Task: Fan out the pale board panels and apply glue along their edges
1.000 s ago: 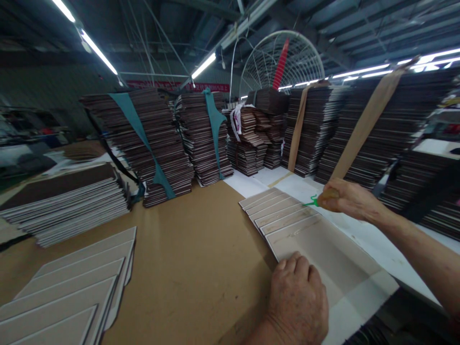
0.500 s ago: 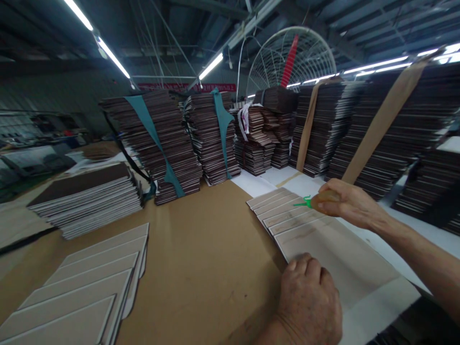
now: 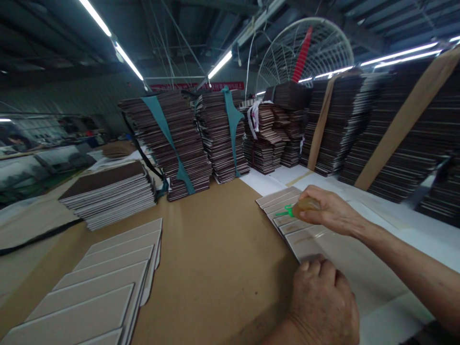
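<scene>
My right hand point(image 3: 323, 208) is closed around a squeeze bottle point(image 3: 306, 210) of amber liquid. Its thin green nozzle points left, over the fanned row of beige panels point(image 3: 278, 203) with pale edges. A wet streak glistens across the panel surface just below the bottle. In front, my left hand point(image 3: 325, 299) presses on the nearest beige panel point(image 3: 345, 251), fingers bent together at its left edge and their tips hidden.
Another fanned set of beige panels point(image 3: 108, 275) lies left on the brown tabletop point(image 3: 204, 254). Behind it sits a low stack of dark boards point(image 3: 111, 194). Tall strapped stacks point(image 3: 176, 143) line the back, and more strapped stacks point(image 3: 398, 129) stand right. A caged fan point(image 3: 305, 52) rises behind.
My right hand has carried the bottle left across the panels, leaving a fresh wet streak. My left hand stays on the nearest panel. The whole view has shifted slightly.
</scene>
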`<act>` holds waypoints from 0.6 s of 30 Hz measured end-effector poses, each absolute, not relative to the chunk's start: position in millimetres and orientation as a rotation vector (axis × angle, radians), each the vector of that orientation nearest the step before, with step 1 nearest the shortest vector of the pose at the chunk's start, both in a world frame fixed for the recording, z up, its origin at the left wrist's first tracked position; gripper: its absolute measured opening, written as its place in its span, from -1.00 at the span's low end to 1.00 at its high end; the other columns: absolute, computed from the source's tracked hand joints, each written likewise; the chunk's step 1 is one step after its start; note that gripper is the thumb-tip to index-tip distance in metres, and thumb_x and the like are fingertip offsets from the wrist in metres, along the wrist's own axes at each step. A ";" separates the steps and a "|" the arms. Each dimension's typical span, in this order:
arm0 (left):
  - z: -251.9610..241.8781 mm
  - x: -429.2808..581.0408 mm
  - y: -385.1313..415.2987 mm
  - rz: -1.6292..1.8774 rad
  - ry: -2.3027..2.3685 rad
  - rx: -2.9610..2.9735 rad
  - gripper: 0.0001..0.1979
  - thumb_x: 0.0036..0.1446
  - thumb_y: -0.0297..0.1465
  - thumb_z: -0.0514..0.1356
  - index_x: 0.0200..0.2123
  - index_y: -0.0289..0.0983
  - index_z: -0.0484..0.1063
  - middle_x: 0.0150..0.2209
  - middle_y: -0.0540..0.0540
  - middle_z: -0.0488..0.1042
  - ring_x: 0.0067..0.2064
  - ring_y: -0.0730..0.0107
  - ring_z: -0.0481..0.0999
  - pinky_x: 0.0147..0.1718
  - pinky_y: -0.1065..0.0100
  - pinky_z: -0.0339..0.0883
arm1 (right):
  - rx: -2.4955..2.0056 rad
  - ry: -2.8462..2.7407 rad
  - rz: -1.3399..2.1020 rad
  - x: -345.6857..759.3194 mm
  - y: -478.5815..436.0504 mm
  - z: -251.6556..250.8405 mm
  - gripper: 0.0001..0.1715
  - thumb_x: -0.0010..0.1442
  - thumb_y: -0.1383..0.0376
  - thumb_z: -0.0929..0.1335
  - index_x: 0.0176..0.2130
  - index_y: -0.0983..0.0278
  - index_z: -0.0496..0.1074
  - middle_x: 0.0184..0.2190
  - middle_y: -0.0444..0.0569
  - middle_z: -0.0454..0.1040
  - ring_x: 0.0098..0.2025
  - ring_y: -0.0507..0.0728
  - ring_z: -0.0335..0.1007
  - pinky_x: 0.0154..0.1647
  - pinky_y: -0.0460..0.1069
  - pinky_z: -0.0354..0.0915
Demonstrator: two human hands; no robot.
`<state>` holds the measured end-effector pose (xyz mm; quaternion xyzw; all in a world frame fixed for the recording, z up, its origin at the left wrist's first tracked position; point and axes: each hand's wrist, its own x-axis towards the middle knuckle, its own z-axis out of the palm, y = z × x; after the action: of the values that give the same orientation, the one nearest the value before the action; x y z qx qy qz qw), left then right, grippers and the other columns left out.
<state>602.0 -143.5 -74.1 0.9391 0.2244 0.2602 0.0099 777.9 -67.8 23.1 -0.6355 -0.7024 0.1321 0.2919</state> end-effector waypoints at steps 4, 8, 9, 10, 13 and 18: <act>-74.0 602.2 -143.9 0.812 0.698 2.939 -0.68 0.38 -0.23 0.12 -0.14 -0.37 0.53 -0.08 -0.26 0.53 0.06 0.01 0.53 0.05 0.06 0.51 | -1.700 -1.920 0.320 774.8 -64.4 26.4 -0.63 0.11 -0.01 0.36 -0.20 0.17 0.39 -0.33 -0.10 0.47 -0.30 0.19 0.40 -0.30 0.04 0.23; -70.7 602.3 -144.5 0.781 0.710 2.956 -0.68 0.37 -0.22 0.13 -0.14 -0.38 0.53 -0.08 -0.27 0.53 0.06 0.01 0.53 0.05 0.07 0.52 | -1.768 -1.926 0.258 780.8 -62.6 33.9 -0.63 0.09 -0.03 0.36 -0.23 0.17 0.42 -0.35 -0.08 0.48 -0.32 0.20 0.40 -0.34 0.04 0.18; -70.2 602.2 -144.6 0.782 0.703 2.958 -0.68 0.37 -0.23 0.13 -0.15 -0.37 0.53 -0.09 -0.26 0.53 0.05 0.02 0.53 0.05 0.07 0.52 | -1.791 -1.918 0.239 782.2 -62.9 35.5 -0.62 0.10 -0.04 0.35 -0.24 0.18 0.42 -0.36 -0.07 0.48 -0.33 0.21 0.39 -0.35 0.04 0.17; -69.8 602.1 -144.6 0.786 0.695 2.959 -0.69 0.37 -0.24 0.13 -0.15 -0.37 0.53 -0.09 -0.25 0.53 0.05 0.03 0.53 0.05 0.08 0.52 | -1.808 -1.911 0.225 782.9 -63.4 36.6 -0.61 0.10 -0.06 0.35 -0.25 0.17 0.41 -0.36 -0.07 0.47 -0.33 0.21 0.39 -0.35 0.05 0.16; -70.0 601.6 -144.1 0.807 0.690 2.947 -0.69 0.38 -0.24 0.12 -0.14 -0.37 0.53 -0.10 -0.24 0.53 0.04 0.03 0.53 0.06 0.07 0.51 | -1.819 -1.918 0.227 781.0 -65.6 36.5 -0.60 0.12 -0.07 0.34 -0.22 0.17 0.40 -0.36 -0.08 0.48 -0.32 0.21 0.41 -0.34 0.05 0.18; -71.0 601.6 -143.9 0.782 0.699 2.935 -0.68 0.38 -0.23 0.11 -0.14 -0.37 0.52 -0.08 -0.24 0.53 0.05 0.02 0.53 0.06 0.05 0.52 | -1.836 -1.954 0.214 782.8 -65.4 33.7 -0.62 0.13 -0.05 0.32 -0.19 0.16 0.40 -0.31 -0.08 0.50 -0.28 0.21 0.42 -0.32 0.05 0.19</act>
<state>601.6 -143.9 -71.0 0.9416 0.2244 0.2510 0.0123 782.8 -65.4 33.7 -0.6653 -0.7080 0.0775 0.2238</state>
